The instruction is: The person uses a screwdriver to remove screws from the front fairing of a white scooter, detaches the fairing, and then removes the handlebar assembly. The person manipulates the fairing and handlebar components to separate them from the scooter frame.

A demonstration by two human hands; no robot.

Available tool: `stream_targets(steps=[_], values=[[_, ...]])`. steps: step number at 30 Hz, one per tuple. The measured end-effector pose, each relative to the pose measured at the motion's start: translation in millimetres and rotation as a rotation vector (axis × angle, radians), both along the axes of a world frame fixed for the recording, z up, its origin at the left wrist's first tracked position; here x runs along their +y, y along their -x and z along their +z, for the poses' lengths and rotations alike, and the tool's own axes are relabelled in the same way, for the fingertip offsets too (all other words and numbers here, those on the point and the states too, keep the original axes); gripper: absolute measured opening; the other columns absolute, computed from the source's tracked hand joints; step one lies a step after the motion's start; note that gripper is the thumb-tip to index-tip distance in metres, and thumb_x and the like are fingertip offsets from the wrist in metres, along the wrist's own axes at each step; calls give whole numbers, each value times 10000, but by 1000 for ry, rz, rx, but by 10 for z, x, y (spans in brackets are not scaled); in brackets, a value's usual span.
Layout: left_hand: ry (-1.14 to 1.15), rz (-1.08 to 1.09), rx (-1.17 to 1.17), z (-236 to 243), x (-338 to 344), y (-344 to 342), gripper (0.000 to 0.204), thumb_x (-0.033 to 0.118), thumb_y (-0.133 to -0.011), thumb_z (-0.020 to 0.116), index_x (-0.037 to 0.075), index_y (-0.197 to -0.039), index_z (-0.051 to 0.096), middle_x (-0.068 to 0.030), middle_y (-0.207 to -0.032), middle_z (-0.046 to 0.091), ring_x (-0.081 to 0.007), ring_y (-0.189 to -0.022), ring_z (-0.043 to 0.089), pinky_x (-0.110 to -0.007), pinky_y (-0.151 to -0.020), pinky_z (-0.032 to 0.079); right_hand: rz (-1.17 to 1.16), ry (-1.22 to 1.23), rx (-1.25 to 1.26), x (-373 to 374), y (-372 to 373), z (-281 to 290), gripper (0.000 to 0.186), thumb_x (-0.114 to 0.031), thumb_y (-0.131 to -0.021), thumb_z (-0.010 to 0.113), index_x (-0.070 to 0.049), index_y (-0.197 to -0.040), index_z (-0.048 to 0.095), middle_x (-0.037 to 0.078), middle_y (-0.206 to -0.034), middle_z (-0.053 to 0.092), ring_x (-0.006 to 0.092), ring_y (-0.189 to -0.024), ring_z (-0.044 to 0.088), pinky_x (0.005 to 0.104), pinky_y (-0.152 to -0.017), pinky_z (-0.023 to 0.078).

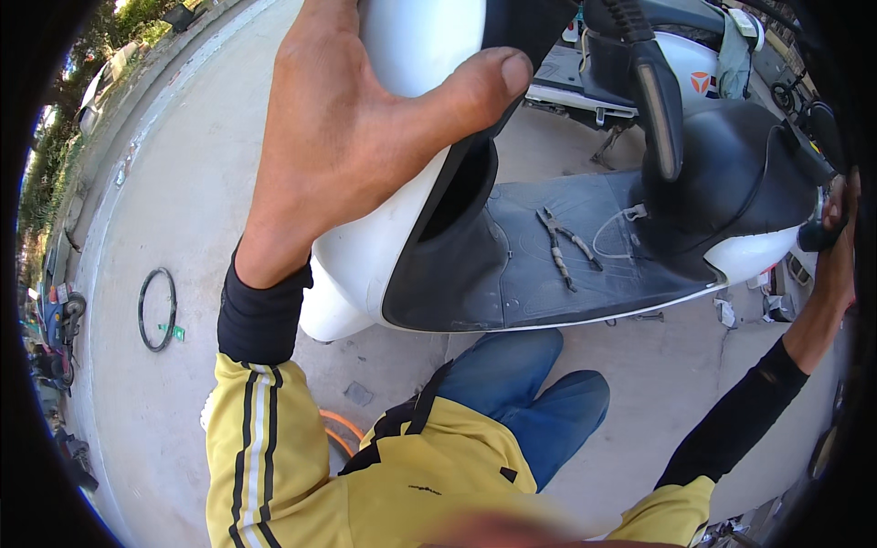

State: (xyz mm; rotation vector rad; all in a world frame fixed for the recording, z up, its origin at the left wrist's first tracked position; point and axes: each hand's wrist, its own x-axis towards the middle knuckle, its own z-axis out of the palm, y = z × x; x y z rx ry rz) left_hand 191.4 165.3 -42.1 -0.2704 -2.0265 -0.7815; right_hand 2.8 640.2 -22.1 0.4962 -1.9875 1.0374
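A white and black electric scooter (539, 283) stands side-on before me. My left hand (343, 128) grips its white front panel, thumb stretched across toward the dark inner side; the fingertips are out of sight. At the far right my right hand (836, 224) reaches to the scooter's rear end, fingers curled at a black part behind the seat (731, 169). Pliers (565, 248) with spread, worn handles lie on the black footboard (521, 265). A thin pale cable (607, 251) loops from the seat base onto the footboard.
Another white scooter (676, 68) stands just beyond. On the concrete at left lies a black ring-shaped tube or tyre (157, 309) beside a green scrap (177, 333). An orange hose (343, 429) curves near my left side. Litter (724, 312) lies below the rear.
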Motion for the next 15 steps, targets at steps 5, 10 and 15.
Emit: stream_targets(steps=[5, 10, 15], values=[[-114, -14, 54, -76, 16, 60, 976, 459, -763, 849, -77, -1479, 460, -228, -1312, 612, -294, -1206, 637, -374, -1066, 487, -43, 110, 28, -152, -114, 24, 307, -330, -1084, 673, -46, -1056, 788, 18, -707, 563, 51, -610, 522, 186, -580, 407], [-84, -88, 96, -200, -197, 140, 952, 472, -784, 815, -79, -1481, 473, -240, -1324, 619, -311, -1215, 645, -386, -1074, 493, -117, 150, 48, -132, -95, 12, 315, -325, -1084, 672, -32, -1114, 785, 20, -710, 574, 52, -586, 471, 204, -569, 385], [-42, -146, 133, -279, -369, 214, 930, 486, -806, 780, -81, -1483, 487, -253, -1335, 625, -328, -1224, 654, -398, -1082, 500, 10, 105, -8, -66, -117, 57, 289, -301, -1098, 649, -39, -1137, 765, 12, -682, 542, 52, -566, 442, 201, -550, 370]])
